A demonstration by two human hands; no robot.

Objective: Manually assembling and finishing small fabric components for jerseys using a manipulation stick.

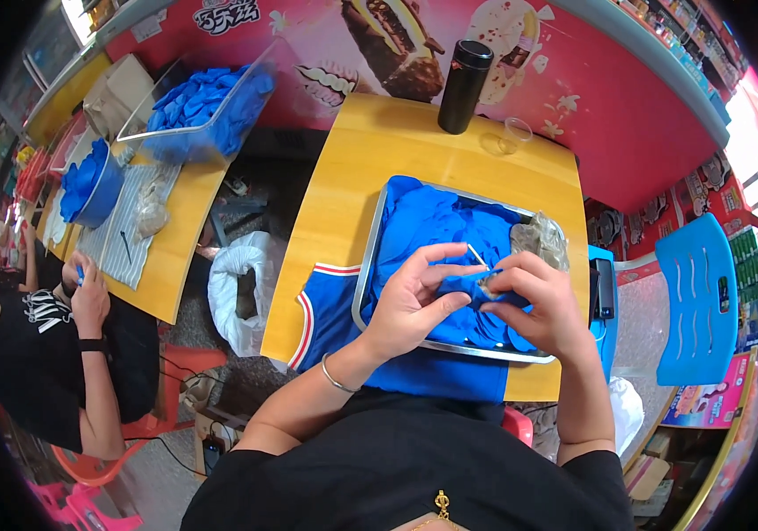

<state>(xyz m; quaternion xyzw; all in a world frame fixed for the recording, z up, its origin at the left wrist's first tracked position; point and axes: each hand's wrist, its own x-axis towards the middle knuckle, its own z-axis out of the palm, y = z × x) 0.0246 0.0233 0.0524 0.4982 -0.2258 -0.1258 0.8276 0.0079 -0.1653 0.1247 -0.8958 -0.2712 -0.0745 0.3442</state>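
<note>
Blue cloth piece (460, 284) looks matte, soft and folded.

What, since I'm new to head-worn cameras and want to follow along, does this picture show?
There is no machine here: the two bare hands belong to the person wearing the camera. It looks down from their head through a fisheye lens, so straight edges bend near the rim.

On the yellow table stand a metal tray heaped with blue pieces, a black bottle and a clear cup. A clear plastic bag sits at the tray's far right.

The left hand and right hand hold one small blue piece between them, with a thin white stick beside it.
</note>
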